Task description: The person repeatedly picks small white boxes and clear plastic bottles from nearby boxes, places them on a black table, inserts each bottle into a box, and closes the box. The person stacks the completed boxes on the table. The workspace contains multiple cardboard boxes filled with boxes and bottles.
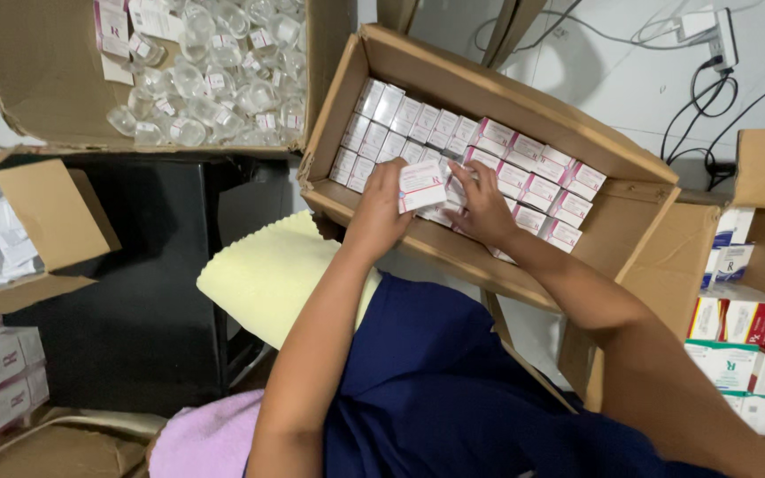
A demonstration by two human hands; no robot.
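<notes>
The left hand [381,212] pinched 1 small white carton [421,186] by its edges above the open cardboard box [489,88], while the right hand [482,208], fingers spread, pressed on packed cartons [524,168]; it looked light, stiff and crushable.

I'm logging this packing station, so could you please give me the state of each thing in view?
Middle carton: open, tilted, partly filled with rows.
Small white box: held in left hand.
Right hand: resting on packed boxes.
Bottle carton: open, holding clear bottles.
Plug: in wall socket.
</notes>
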